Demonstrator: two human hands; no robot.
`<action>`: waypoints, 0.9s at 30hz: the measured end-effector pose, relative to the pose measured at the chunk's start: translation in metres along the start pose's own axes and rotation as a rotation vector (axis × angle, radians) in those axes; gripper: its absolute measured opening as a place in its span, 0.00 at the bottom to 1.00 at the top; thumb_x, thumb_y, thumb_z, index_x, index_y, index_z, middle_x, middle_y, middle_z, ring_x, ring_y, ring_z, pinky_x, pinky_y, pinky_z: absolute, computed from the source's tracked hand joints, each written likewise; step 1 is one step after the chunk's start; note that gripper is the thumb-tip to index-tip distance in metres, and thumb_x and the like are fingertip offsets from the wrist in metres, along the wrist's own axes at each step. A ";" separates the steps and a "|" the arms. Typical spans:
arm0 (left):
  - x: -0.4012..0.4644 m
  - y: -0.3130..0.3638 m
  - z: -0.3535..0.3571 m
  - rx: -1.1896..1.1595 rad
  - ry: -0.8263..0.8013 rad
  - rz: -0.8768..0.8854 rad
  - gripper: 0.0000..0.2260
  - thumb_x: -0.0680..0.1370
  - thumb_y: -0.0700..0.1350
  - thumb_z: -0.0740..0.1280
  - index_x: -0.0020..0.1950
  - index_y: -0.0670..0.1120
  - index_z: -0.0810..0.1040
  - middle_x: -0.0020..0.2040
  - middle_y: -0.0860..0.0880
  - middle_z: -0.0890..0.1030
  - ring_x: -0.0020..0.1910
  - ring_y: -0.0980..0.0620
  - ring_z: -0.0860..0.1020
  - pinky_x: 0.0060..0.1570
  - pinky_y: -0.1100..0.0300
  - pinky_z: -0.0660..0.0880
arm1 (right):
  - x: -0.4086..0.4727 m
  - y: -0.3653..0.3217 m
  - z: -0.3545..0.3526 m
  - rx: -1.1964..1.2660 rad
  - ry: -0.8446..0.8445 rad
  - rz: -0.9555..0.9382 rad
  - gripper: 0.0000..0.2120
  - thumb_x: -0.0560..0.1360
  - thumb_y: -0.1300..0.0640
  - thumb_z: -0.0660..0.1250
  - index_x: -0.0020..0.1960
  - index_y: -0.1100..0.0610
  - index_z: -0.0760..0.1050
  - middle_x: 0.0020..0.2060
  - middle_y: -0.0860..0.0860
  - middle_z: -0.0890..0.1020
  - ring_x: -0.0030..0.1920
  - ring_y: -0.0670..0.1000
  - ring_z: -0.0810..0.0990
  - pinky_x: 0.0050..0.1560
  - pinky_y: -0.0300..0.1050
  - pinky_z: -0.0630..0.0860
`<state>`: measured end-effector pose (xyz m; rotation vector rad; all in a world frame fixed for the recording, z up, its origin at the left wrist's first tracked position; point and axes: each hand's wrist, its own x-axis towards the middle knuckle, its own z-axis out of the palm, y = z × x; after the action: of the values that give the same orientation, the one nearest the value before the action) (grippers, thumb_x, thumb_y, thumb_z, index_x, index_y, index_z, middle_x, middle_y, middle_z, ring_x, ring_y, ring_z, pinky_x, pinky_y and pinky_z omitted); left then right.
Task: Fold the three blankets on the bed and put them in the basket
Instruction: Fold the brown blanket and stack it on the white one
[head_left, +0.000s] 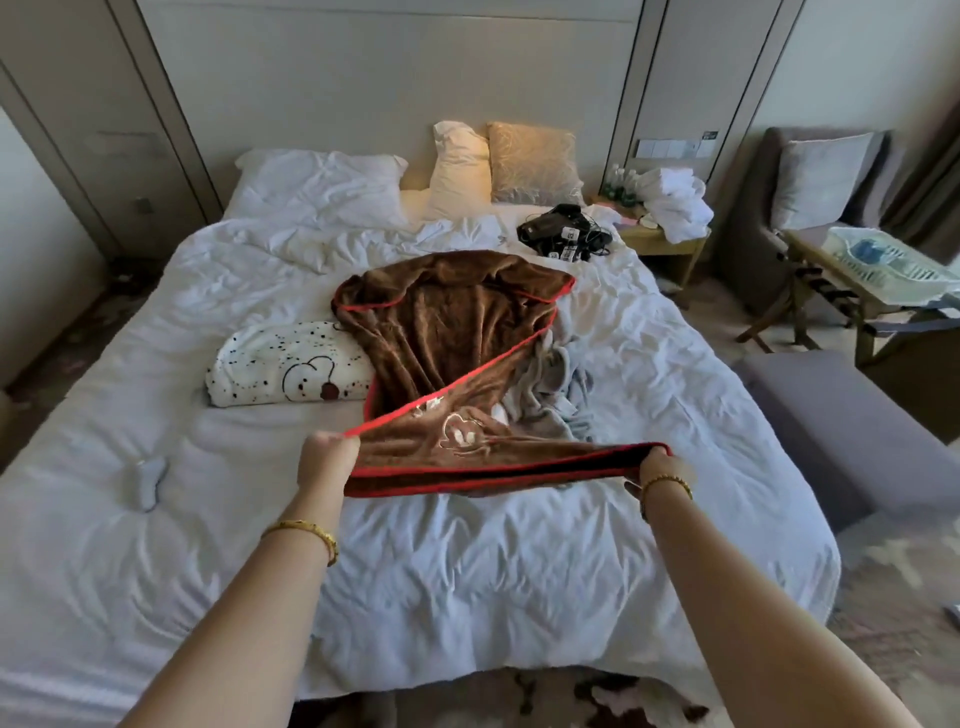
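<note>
A brown blanket (447, 322) with red trim lies spread across the middle of the bed (156, 467). My left hand (328, 456) grips its near left corner and my right hand (655, 467) grips its near right corner, so the near edge is lifted and stretched between them. A crumpled grey blanket (550, 395) lies partly under the brown one, to its right. A white blanket with black dots and a bear drawing (291, 371) lies folded at the brown blanket's left. A pale plastic basket (893, 267) stands on a wooden rack at the far right.
Pillows (457, 166) lean at the headboard. Black devices and cables (563, 231) lie on the bed's far right. A nightstand with white towels (675, 202), an armchair (810, 182) and a grey bench (852, 431) stand to the right of the bed.
</note>
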<state>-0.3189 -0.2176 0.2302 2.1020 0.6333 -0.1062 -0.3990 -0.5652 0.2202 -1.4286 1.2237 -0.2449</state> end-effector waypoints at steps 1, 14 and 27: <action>-0.013 -0.011 0.002 0.052 -0.011 -0.002 0.02 0.73 0.37 0.64 0.41 0.41 0.72 0.39 0.42 0.73 0.45 0.39 0.76 0.44 0.53 0.71 | -0.001 0.005 -0.007 0.050 -0.032 0.022 0.15 0.78 0.62 0.52 0.61 0.65 0.71 0.47 0.61 0.73 0.51 0.63 0.77 0.53 0.58 0.77; -0.068 -0.067 0.001 0.551 -0.105 -0.031 0.14 0.76 0.41 0.61 0.59 0.36 0.75 0.56 0.37 0.78 0.56 0.38 0.76 0.50 0.55 0.71 | -0.032 0.029 -0.037 0.292 -0.544 0.349 0.10 0.72 0.58 0.54 0.47 0.63 0.70 0.49 0.59 0.76 0.53 0.61 0.74 0.61 0.67 0.67; -0.063 -0.054 -0.009 0.303 0.028 -0.056 0.17 0.79 0.40 0.56 0.65 0.33 0.69 0.64 0.34 0.72 0.63 0.36 0.71 0.59 0.50 0.68 | -0.026 0.067 -0.039 -0.698 -0.789 0.360 0.19 0.67 0.45 0.73 0.45 0.59 0.75 0.34 0.54 0.81 0.33 0.51 0.80 0.33 0.39 0.75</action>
<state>-0.4005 -0.2112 0.2141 2.3799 0.7294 -0.2162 -0.4739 -0.5537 0.1895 -1.5975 0.8834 0.9970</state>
